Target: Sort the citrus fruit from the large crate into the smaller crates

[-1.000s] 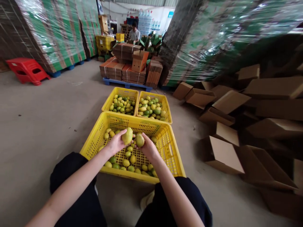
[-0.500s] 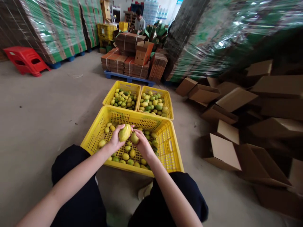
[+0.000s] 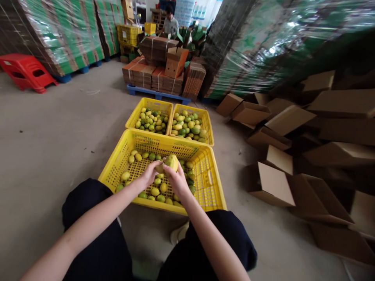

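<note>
Above the large yellow crate [image 3: 215,183] between my knees, both hands are close together, each closed on a fruit. My right hand [image 3: 178,180] grips a big yellow-green lemon [image 3: 172,160], its fingers partly hidden behind it. My left hand [image 3: 150,173] holds a smaller lemon [image 3: 159,168], mostly covered by fingers and by the bigger fruit. Several loose yellow and green lemons [image 3: 155,191] lie on the crate's slotted floor below.
Two smaller yellow crates [image 3: 135,114] [image 3: 208,127] of lemons stand against the far side. Open cardboard boxes [image 3: 274,183] pile up on the right. Flattened cartons on a blue pallet [image 3: 159,95], a red stool [image 3: 27,72], wrapped stacks [image 3: 70,35] and a person [image 3: 170,25] are farther off.
The large lemon has passed from my left hand to my right, and the smaller one from my right to my left. The view has shifted slightly.
</note>
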The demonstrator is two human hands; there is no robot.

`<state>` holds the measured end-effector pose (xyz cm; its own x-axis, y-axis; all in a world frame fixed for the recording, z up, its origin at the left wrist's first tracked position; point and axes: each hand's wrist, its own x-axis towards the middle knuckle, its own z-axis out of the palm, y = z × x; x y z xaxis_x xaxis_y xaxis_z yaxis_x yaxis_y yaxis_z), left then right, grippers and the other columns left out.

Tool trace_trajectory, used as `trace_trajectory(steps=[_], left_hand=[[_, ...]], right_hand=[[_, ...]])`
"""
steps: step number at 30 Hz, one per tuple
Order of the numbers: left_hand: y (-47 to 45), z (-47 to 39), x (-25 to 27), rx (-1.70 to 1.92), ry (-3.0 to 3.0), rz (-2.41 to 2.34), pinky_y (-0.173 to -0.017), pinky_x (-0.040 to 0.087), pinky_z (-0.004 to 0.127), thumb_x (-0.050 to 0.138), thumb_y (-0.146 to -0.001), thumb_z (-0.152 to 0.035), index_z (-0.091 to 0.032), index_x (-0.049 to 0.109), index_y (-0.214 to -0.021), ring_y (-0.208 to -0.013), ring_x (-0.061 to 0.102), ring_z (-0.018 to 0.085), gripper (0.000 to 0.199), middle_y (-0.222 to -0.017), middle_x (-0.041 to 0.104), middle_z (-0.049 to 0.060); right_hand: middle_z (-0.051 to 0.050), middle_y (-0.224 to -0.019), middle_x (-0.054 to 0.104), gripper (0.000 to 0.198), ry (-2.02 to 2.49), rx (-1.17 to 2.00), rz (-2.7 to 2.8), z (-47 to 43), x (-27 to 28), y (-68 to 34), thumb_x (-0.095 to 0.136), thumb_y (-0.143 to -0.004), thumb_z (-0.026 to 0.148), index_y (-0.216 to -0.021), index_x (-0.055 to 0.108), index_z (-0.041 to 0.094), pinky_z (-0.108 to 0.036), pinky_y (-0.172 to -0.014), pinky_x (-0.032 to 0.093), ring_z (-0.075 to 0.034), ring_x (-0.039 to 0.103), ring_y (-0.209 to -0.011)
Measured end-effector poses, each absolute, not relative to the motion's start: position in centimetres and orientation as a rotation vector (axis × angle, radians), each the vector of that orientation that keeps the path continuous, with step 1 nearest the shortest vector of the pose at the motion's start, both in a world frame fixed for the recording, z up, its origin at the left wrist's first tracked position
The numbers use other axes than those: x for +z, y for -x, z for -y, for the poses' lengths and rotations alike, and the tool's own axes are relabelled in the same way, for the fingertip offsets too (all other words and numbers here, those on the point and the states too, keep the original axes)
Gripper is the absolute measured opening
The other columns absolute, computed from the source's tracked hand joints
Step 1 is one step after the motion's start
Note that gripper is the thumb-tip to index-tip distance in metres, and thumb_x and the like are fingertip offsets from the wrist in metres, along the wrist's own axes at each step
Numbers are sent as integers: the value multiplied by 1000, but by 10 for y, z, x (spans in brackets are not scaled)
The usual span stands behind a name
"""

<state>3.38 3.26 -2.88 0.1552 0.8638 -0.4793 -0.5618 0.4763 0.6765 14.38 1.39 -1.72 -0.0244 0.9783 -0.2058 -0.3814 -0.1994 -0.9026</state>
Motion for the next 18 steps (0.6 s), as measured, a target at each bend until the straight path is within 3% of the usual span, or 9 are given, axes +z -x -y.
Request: trace_trajectory(steps=[3, 5, 10, 14, 18], left_hand=[[-31, -29, -21, 959, -432, -869, -90, 56, 39, 66, -78, -20, -14, 69, -86, -95, 68, 23, 11, -92, 74, 10], [-27, -28, -16, 967, -554, -872, -89, 56, 39, 70, -77, -24, -14, 68, -93, -95, 69, 23, 20, -99, 73, 10], [-4, -35, -9, 1200, -1191, -1424, -90, 53, 40, 81, -69, -33, -18, 64, -98, -91, 68, 25, 37, -91, 71, 7], [9, -41, -7, 1176, -1444, -1406, -86, 54, 38, 77, -74, -36, -20, 61, -110, -90, 69, 23, 42, -101, 70, 7], [5, -42, -8, 1201, -1365, -1194, -87, 55, 37, 78, -73, -31, -22, 51, -112, -96, 68, 21, 48, -118, 66, 10]], right_hand=[[-3, -109, 70, 48, 1025, 1523, 807, -18, -9, -153, 82, -63, 35, -104, 60, 26, -36, -82, 55, -22, 65, -91], [-2, -100, 69, 45, 1067, 1472, 839, -21, -5, -159, 81, -64, 37, -101, 59, 26, -36, -77, 54, -21, 64, -85], [2, -85, 61, 40, 1257, 993, 1011, -30, -5, -173, 81, -63, 37, -93, 58, 25, -31, -73, 51, -18, 57, -78], [0, -83, 60, 24, 1097, 1252, 965, -35, -16, -169, 54, -78, 43, -94, 56, 25, -33, -66, 51, -19, 58, -75], [-2, -99, 64, 36, 1191, 1023, 1261, -34, -19, -166, 66, -74, 35, -106, 55, 26, -36, -77, 52, -21, 62, -86]])
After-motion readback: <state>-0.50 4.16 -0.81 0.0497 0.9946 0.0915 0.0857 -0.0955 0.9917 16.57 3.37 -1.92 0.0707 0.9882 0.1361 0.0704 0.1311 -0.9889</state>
